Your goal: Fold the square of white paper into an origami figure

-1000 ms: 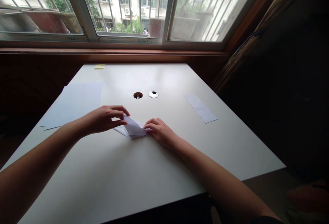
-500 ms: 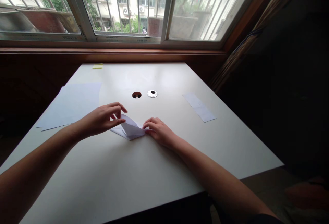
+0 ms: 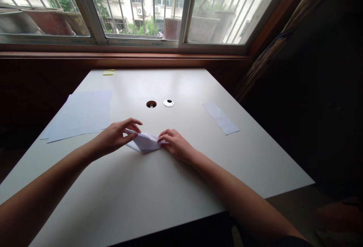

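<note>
Folded white paper [image 3: 146, 143] on the table [image 3: 159, 194], nearer you than the round hole [image 3: 151, 104].
Your left hand [image 3: 119, 136] pinches its left flap; your right hand [image 3: 176, 144] grips its right tip. Loose sheets [image 3: 82, 111] lie left, a paper strip [image 3: 221, 118] right.

The left hand [image 3: 120, 133] is lowering the flap [image 3: 143, 140] of the folded paper [image 3: 146, 144], which is apparently lying flatter.

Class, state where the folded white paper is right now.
In the head view, left of centre, the folded white paper rests on the white table between the left hand and the right hand, nearer the camera than the round hole.
</note>
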### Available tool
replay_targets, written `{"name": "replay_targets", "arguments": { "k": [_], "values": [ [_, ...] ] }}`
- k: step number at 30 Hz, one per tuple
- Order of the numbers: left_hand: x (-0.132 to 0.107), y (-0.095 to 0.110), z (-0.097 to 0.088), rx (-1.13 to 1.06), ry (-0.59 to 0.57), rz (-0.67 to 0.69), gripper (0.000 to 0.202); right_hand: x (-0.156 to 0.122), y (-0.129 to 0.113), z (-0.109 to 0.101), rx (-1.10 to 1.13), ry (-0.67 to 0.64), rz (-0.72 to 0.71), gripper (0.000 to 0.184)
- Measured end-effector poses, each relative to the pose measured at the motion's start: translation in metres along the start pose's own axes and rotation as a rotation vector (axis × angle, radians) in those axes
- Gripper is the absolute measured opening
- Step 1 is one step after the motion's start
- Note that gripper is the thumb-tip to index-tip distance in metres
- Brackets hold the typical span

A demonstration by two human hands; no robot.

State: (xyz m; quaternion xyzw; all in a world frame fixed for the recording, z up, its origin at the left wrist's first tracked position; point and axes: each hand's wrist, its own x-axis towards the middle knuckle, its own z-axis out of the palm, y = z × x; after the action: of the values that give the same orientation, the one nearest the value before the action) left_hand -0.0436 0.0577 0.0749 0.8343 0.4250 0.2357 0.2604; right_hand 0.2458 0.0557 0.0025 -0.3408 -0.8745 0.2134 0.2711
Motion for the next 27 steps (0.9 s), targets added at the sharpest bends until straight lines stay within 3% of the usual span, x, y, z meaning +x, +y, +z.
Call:
{"name": "replay_targets", "arguments": {
  "k": [6, 10, 16, 27],
  "values": [
    [-0.001, -0.002, -0.007, 0.058, -0.096, 0.087, 0.026, -0.001, 0.000, 0.000, -0.064, -0.018, -0.022, 0.021],
    [-0.002, -0.004, -0.007, 0.116, -0.157, 0.071, 0.030, -0.003, 0.001, 0.003, -0.155, -0.036, -0.068, 0.040],
    [-0.005, -0.005, -0.005, 0.148, -0.132, 0.056, 0.029, -0.003, -0.006, 0.004, -0.231, -0.165, -0.163, 0.066],
    [-0.015, -0.019, 0.000, 0.006, -0.052, -0.079, 0.031, -0.004, -0.009, 0.003, -0.316, -0.250, -0.214, 0.069]
  ]
}}
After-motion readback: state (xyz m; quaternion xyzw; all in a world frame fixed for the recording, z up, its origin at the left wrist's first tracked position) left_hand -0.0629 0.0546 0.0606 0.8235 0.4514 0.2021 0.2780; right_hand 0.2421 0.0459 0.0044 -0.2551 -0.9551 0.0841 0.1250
